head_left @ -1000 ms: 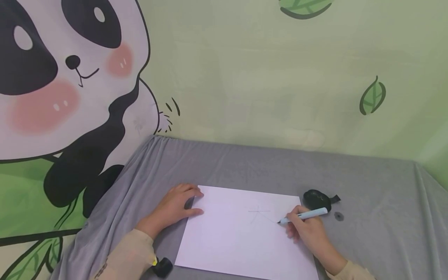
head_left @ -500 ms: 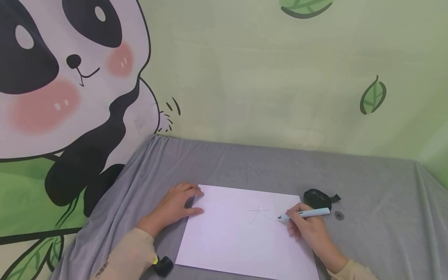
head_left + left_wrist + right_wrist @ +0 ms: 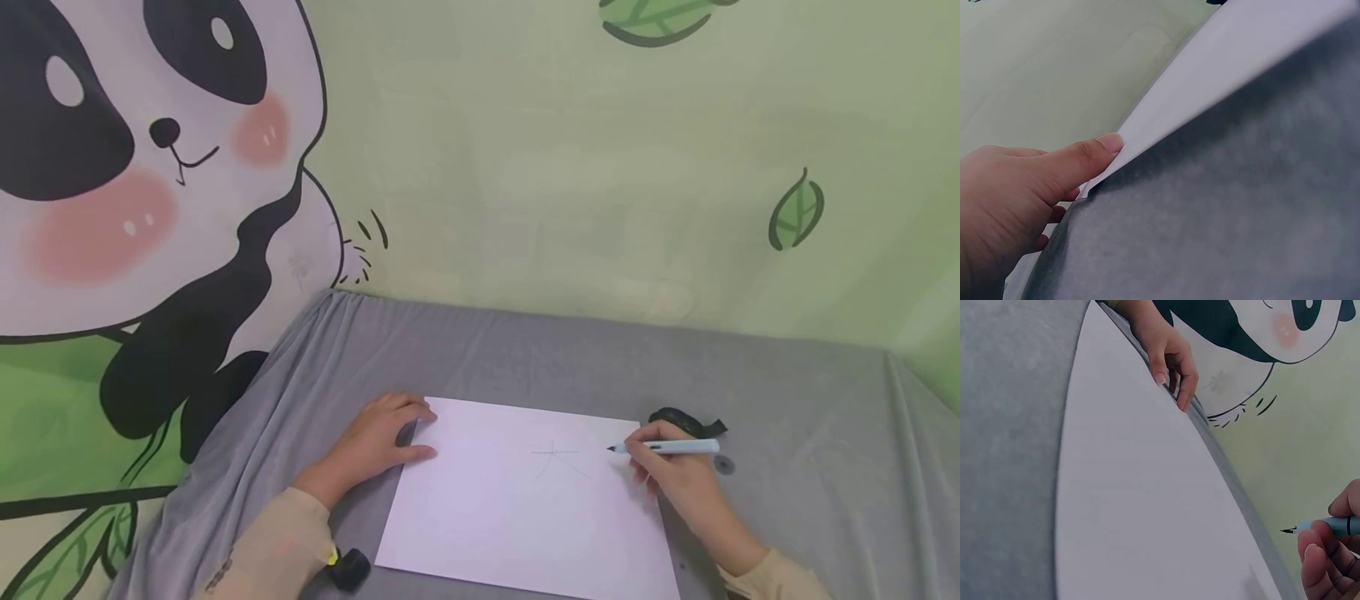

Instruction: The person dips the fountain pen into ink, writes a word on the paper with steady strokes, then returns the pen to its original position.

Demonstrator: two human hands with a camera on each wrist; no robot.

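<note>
A sheet of white paper (image 3: 480, 517) lies on the grey cloth. Thin strokes (image 3: 553, 454) in its upper right part form a cross with two slanting legs. My right hand (image 3: 678, 475) pinches a light blue fountain pen (image 3: 686, 447) between thumb and fingers. Its dark nib points left, over the paper near the right edge; in the right wrist view the nib (image 3: 1288, 531) shows bare. My left hand (image 3: 378, 442) rests at the upper left edge of the sheet, thumb and fingers spread. In the left wrist view the thumb (image 3: 1094, 153) lies on the paper's edge.
A black lumpy object (image 3: 678, 421) with a short strap lies behind my right hand, beside a small dark disc (image 3: 723, 464). Another black object (image 3: 351, 571) sits by my left sleeve. A panda-printed backdrop (image 3: 525, 167) rises behind the cloth-covered surface (image 3: 480, 342).
My right hand has moved the pen up and to the right, away from the end of the right slanting stroke. My left hand has stayed on the paper's edge.
</note>
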